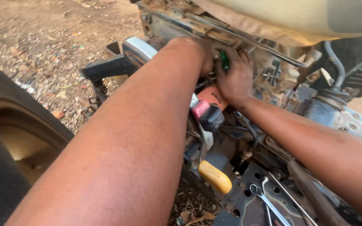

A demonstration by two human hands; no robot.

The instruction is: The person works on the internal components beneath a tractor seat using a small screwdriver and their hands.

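Clearly your right hand (236, 79) gripped the green tool (224, 61), fingers curled around it; small, stiff, probably slippery. Your left hand's (202, 56) fingers were hidden.

Tool handle (224, 60): bright green, peeking between the hands.
Cap (213, 95): orange.
Switch block (208, 114): red beside black.
Grip (215, 177): mustard yellow.
Spanner (269, 203): silver.
Perforated plate (248, 201): dark grey, dotted with holes.
Ground (51, 37): dusty brown.
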